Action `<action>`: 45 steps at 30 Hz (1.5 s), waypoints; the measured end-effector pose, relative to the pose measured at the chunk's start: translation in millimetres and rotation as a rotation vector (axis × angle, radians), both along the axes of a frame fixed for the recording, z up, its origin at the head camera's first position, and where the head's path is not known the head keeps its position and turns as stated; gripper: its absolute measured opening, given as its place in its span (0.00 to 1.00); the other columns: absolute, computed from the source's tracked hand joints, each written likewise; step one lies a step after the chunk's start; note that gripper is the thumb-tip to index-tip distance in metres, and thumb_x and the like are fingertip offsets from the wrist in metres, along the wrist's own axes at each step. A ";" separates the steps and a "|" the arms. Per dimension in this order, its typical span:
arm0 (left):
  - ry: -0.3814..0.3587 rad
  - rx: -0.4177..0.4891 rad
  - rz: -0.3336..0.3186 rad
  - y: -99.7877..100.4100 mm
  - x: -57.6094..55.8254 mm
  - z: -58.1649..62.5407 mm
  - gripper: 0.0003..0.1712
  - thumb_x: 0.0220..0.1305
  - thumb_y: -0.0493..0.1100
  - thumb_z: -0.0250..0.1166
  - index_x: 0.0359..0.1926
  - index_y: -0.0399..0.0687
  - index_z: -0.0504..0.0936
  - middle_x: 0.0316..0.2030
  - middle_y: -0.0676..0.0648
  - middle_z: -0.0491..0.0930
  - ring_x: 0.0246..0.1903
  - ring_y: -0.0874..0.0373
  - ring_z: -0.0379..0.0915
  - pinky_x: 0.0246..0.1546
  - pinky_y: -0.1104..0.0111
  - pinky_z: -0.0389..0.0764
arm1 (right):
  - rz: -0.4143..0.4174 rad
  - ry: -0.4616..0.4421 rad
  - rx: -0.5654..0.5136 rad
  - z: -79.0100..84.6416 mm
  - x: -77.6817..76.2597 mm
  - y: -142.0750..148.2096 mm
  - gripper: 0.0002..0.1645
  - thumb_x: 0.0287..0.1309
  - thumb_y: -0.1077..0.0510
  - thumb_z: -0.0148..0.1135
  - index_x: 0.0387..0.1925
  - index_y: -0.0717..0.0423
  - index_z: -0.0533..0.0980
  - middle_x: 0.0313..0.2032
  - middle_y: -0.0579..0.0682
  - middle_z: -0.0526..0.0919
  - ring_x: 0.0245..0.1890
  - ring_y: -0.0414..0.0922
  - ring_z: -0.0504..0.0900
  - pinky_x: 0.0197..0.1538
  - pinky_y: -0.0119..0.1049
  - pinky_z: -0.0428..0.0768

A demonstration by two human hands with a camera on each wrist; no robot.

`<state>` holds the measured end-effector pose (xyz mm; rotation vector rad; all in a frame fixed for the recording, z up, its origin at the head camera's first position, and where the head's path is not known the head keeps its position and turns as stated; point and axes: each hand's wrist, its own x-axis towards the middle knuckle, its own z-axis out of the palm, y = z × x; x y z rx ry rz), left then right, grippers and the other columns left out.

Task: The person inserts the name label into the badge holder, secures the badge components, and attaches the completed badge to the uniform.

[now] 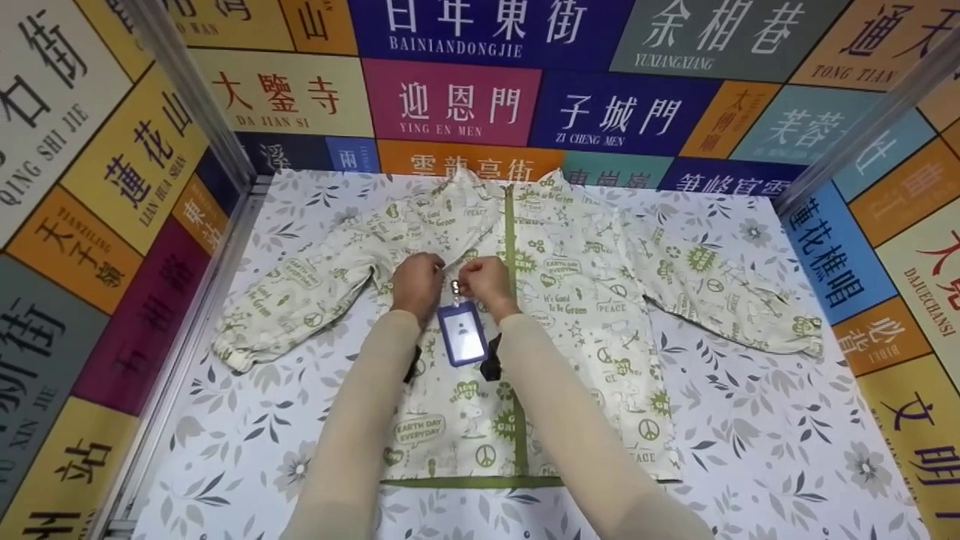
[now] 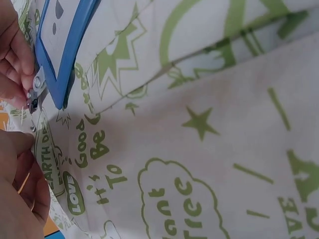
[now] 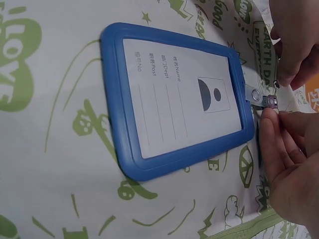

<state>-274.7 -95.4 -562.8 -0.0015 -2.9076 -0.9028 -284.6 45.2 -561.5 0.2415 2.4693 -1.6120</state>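
Observation:
A white jacket (image 1: 570, 322) with green print lies spread flat, its collar away from me and its sleeves out to both sides. Over its left front hangs a blue-framed badge holder (image 3: 119, 109) with a white name card and a metal clip (image 3: 269, 101). My right hand (image 1: 486, 283) pinches the clip between thumb and fingers. Close beside it, my left hand (image 1: 417, 285) has its fingers curled at the jacket front and pinches the cloth. A small shiny metal bit (image 3: 277, 84) shows at the left fingertips, mostly hidden by them.
The jacket lies on a white tabletop (image 1: 750, 420) with a grey leaf pattern. Panels (image 1: 450, 101) of coloured street-name signs stand behind and at both sides, with metal posts (image 1: 199, 90) at the corners. A green zip strip (image 1: 511, 247) runs down the jacket front.

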 end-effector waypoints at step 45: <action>0.055 -0.053 -0.113 -2.0 3.7 -12.2 0.14 0.68 0.34 0.59 0.42 0.51 0.90 0.35 0.45 0.80 0.38 0.48 0.77 0.41 0.57 0.79 | 0.030 0.071 -0.070 -10.2 -10.6 -8.0 0.11 0.54 0.75 0.53 0.30 0.71 0.83 0.18 0.47 0.78 0.18 0.39 0.76 0.22 0.26 0.75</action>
